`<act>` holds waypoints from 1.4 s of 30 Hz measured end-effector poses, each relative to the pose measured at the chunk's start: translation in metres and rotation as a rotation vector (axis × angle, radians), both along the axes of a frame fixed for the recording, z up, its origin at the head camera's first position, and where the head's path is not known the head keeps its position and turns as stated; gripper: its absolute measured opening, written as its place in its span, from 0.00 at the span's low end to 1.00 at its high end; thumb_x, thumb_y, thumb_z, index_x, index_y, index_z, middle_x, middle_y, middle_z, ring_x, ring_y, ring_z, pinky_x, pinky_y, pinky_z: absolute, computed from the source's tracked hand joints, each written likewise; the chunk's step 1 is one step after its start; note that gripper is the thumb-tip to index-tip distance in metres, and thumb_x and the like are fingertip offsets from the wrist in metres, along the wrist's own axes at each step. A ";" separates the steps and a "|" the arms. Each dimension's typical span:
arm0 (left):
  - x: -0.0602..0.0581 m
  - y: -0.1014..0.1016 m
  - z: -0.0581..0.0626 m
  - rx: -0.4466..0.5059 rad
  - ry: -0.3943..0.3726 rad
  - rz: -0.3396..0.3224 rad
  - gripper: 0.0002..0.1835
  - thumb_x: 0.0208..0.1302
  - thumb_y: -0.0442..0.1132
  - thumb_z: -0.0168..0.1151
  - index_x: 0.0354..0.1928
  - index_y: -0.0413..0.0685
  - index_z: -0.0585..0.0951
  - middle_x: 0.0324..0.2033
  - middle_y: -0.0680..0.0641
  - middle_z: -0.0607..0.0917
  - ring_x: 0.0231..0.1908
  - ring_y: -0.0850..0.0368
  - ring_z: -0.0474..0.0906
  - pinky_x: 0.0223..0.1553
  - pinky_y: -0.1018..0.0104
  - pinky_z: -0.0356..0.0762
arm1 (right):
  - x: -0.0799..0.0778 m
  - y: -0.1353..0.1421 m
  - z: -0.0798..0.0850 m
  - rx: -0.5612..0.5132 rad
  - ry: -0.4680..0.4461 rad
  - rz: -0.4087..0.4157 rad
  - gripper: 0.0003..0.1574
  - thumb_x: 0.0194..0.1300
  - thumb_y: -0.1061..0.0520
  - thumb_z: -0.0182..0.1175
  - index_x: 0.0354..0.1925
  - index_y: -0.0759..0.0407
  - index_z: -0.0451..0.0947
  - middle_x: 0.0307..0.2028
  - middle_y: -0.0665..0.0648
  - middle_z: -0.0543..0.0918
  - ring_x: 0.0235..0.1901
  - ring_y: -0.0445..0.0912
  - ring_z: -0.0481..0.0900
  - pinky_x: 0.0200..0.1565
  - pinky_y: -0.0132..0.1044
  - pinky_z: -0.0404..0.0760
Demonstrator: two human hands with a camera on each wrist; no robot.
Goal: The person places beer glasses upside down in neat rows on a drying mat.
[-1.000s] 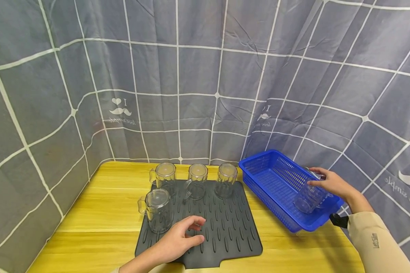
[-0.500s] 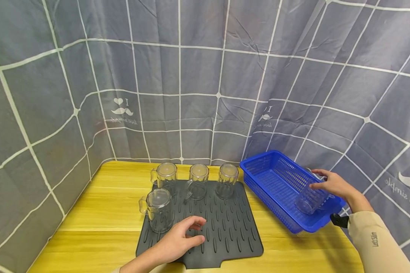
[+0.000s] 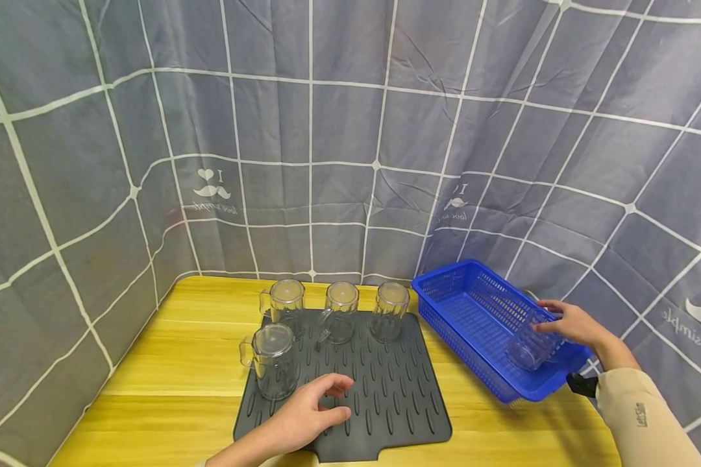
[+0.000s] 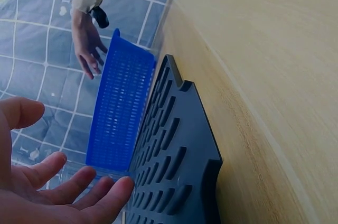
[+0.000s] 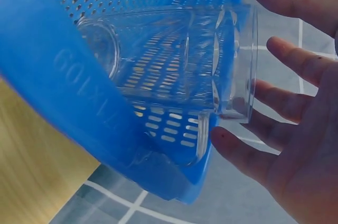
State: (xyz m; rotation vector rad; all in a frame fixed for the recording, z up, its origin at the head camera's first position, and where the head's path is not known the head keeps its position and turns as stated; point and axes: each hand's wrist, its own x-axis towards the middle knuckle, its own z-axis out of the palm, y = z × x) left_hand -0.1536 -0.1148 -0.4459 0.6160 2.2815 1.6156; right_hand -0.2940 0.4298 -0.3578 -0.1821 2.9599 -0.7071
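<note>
A clear glass mug (image 3: 524,355) with a handle lies tilted in the near end of the blue plastic basket (image 3: 444,322). My right hand (image 3: 574,324) is at the mug's mouth; in the right wrist view its fingers (image 5: 288,100) are spread around the rim, not curled round the glass. My left hand (image 3: 312,415) hovers over the front of the black ridged drying mat (image 3: 400,402), fingers loosely bent and holding nothing. Upside down on the mat stand several glass mugs: one near my left hand (image 3: 274,363), and a back row with a left mug (image 3: 286,305), a middle mug (image 3: 340,314) and a right mug (image 3: 389,314).
The mat and basket sit on a yellow wooden table (image 3: 169,363). A grey curtain with white grid lines (image 3: 339,130) encloses the back and both sides. The basket's raised wall stands between the mat and my right hand.
My right hand has dipped slightly at the mug's mouth. The mug in the basket and my left hand stay nearly where they were; the whole head view has shifted a little.
</note>
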 end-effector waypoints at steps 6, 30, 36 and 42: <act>0.001 0.001 0.001 -0.011 0.001 0.000 0.20 0.70 0.49 0.63 0.61 0.56 0.77 0.59 0.50 0.79 0.59 0.41 0.76 0.48 0.59 0.79 | 0.002 0.001 -0.001 -0.002 -0.028 -0.017 0.51 0.61 0.48 0.71 0.69 0.76 0.61 0.64 0.85 0.65 0.58 0.78 0.71 0.55 0.65 0.76; -0.001 0.004 -0.002 0.007 -0.033 -0.035 0.20 0.70 0.48 0.63 0.61 0.56 0.77 0.60 0.47 0.79 0.61 0.38 0.74 0.52 0.54 0.79 | 0.006 0.003 -0.005 0.015 0.047 -0.024 0.45 0.60 0.52 0.70 0.67 0.75 0.66 0.61 0.85 0.69 0.57 0.78 0.72 0.52 0.66 0.77; 0.000 0.005 -0.001 0.014 -0.047 -0.040 0.20 0.70 0.47 0.63 0.61 0.54 0.77 0.61 0.45 0.78 0.60 0.38 0.74 0.52 0.54 0.79 | 0.008 0.000 -0.005 -0.004 0.073 -0.016 0.46 0.59 0.52 0.71 0.68 0.73 0.66 0.61 0.83 0.71 0.56 0.76 0.75 0.51 0.63 0.78; 0.002 0.007 0.000 0.011 -0.048 -0.047 0.20 0.70 0.45 0.63 0.62 0.52 0.77 0.61 0.42 0.78 0.60 0.38 0.74 0.52 0.53 0.78 | 0.009 -0.007 -0.001 -0.002 0.119 0.006 0.45 0.60 0.51 0.70 0.68 0.72 0.67 0.59 0.81 0.75 0.55 0.74 0.77 0.49 0.63 0.79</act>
